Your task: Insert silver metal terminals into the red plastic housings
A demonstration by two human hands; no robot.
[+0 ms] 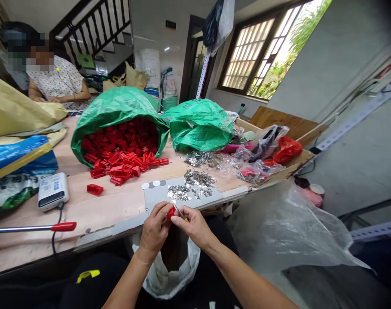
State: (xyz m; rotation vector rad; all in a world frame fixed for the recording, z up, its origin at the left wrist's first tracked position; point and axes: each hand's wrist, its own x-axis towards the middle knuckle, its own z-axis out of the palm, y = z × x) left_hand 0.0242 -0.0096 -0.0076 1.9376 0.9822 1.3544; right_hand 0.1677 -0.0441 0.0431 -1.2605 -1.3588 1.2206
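My left hand (155,229) is closed around a small red plastic part (171,213), held above the open mouth of a white sack (160,283) at my lap. My right hand (197,227) pinches a thin metal tool (178,209) whose tip meets the red part; a bit of yellow shows under the fingers, and its exact kind is unclear. Just beyond both hands, small flat metal pieces (178,192) lie in piles on a grey sheet (155,199). A green sack (114,103) on its side spills many similar red parts (123,165) onto the table.
A second green sack (200,124) stands beside the first. Clear plastic bags (227,163) and a cardboard tray (298,165) of odds and ends are at right. On the left are a white device (53,192) with a cable and a red-tipped rod (63,226). Another person (60,79) sits across.
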